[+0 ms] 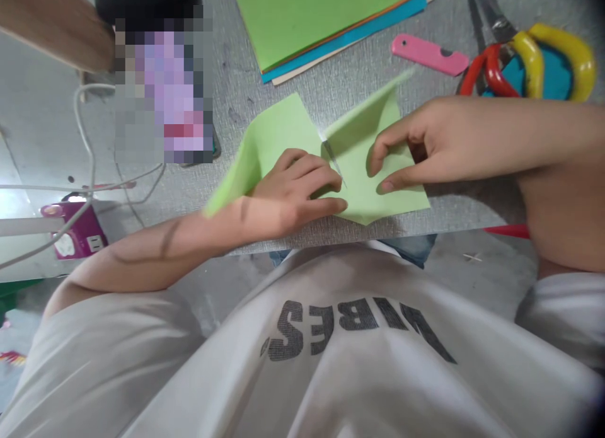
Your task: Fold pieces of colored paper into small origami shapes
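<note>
A light green sheet of paper (pixel 352 145) lies near the table's front edge. A narrow gap or slit runs down its middle from the top, with grey showing through. Its left side curls upward and its far right corner stands raised. My left hand (pixel 302 186) rests across the left part, fingers loosely bent and apart, pressing the paper down beside the slit. Over the right part is my right hand (pixel 425 151), thumb and forefinger apart, fingertips at the paper's surface with nothing visible between them. The other fingers of that hand are partly hidden.
A stack of coloured paper (pixel 326 22) lies at the back. Right of it are a pink folding cutter (pixel 429 55) and scissors (pixel 491 66) with red and yellow handles. A pixelated object (pixel 172 91), white cables (pixel 82 132) and a purple box (pixel 78 230) are on the left.
</note>
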{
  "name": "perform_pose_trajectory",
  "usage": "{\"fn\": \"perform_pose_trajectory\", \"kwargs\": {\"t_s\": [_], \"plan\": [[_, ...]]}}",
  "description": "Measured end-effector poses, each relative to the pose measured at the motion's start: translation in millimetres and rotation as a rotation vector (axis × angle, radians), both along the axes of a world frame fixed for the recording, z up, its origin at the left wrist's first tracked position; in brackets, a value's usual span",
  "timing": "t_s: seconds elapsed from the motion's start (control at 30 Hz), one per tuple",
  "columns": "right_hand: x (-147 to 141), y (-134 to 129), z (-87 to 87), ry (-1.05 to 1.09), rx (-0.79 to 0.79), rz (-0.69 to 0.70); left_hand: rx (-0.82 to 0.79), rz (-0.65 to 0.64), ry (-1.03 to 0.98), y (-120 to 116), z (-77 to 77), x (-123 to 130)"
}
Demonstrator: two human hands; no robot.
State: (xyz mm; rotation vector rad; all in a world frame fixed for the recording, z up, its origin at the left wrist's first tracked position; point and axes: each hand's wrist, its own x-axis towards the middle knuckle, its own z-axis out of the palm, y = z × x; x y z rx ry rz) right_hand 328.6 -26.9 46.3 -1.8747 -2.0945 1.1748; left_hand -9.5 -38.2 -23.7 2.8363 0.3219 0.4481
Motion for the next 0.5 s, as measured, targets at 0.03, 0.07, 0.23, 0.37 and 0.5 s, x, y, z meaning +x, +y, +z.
{"fn": "perform_pose_trajectory", "kwargs": {"t_s": [0.03, 0.07, 0.23, 0.37, 0.5], "plan": [[-0.4, 0.1, -1.0, -0.046, -0.108, 0.088, -0.010, -0.011, 0.008, 1.0, -1.2, -0.3], [-0.1, 0.4, -1.7, -0.073, -0.192, 0.161, -0.030, -0.011, 0.033, 1.9, -2.0, -0.7], [3.8, 3.9, 4.5, -0.169, -0.217, 0.274, -0.133, -0.002, 0.131, 4.5, -2.7, -2.6], [9.5, -3.5, -0.4, -0.212, -0.213, 0.305, -0.069, -0.042, 0.087, 4.2, -2.1, -4.5], [17.4, -30.4, -29.8, 0.000, -0.004, 0.186, -0.083, -0.029, 0.122, 0.8, -0.8, -4.0]]}}
